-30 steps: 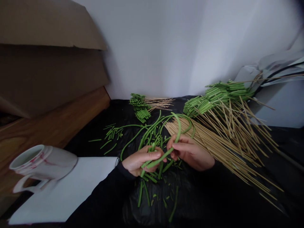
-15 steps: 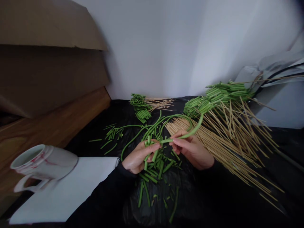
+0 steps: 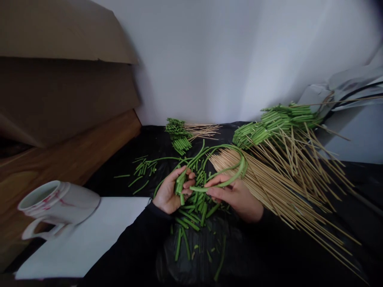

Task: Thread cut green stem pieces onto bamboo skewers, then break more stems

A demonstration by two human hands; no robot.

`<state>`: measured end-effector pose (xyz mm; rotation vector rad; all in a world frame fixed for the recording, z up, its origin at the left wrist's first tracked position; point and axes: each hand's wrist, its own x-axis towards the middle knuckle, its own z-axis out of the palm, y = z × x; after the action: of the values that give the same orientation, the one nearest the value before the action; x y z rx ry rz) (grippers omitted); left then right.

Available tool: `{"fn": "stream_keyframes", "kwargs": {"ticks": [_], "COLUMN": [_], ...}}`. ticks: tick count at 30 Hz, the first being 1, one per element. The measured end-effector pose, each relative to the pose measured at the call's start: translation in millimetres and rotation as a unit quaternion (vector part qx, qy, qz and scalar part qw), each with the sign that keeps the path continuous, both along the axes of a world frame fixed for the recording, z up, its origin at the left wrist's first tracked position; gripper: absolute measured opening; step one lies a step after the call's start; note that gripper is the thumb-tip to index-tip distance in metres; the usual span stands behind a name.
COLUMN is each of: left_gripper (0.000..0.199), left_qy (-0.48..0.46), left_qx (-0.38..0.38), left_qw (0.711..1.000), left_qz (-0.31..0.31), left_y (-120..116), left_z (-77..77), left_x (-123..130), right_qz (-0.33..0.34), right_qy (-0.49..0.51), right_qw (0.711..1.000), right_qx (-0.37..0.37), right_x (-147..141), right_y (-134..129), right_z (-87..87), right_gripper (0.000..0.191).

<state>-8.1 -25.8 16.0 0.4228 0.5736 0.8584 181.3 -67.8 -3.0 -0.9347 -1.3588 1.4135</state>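
My left hand (image 3: 171, 192) is closed around a few short cut pieces of garlic scape (image 3: 180, 184), with the thumb side turned up. A long, curved garlic scape (image 3: 239, 171) is pinched in my right hand (image 3: 241, 199). Its end points left, close to the left fingertips, and its length loops up and back behind. Below both hands lies a loose heap of cut scape pieces (image 3: 191, 225) on a black plastic sheet (image 3: 167, 263). More long scapes (image 3: 167, 158) curl behind my left hand.
Bare bamboo skewers (image 3: 278, 187) fan out at the right. Bundles of skewered scape pieces (image 3: 251, 133) lie behind them, and a smaller bundle (image 3: 181, 144) sits near the wall. At the left are a mug (image 3: 74, 203) on white paper (image 3: 98, 235) and a cardboard box (image 3: 66, 87).
My left hand has turned, its fingers now curled about the short pieces. The right hand has drawn the long scape's end slightly down and left, apart from the left thumb that touched it.
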Motion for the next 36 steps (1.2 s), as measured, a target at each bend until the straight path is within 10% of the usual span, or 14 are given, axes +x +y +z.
{"fn": "stream_keyframes", "kwargs": {"ticks": [11,36], "left_gripper": [0.02,0.027], "left_qy": [0.157,0.22], "left_qx": [0.133,0.17], "left_qw": [0.964,0.94], "left_qz": [-0.171,-0.198], "left_y": [-15.6,-19.0], "left_z": [-5.6,-5.1], "left_x": [6.6,9.0], "right_qz": [0.02,-0.007], "right_qy": [0.017,0.079], "right_qw": [1.0,0.996], "right_qx": [0.0,-0.026], "right_x": [8.1,11.9], "right_y": [4.0,9.0], "right_z": [2.7,-1.0], "right_gripper": [0.019,0.023]}}
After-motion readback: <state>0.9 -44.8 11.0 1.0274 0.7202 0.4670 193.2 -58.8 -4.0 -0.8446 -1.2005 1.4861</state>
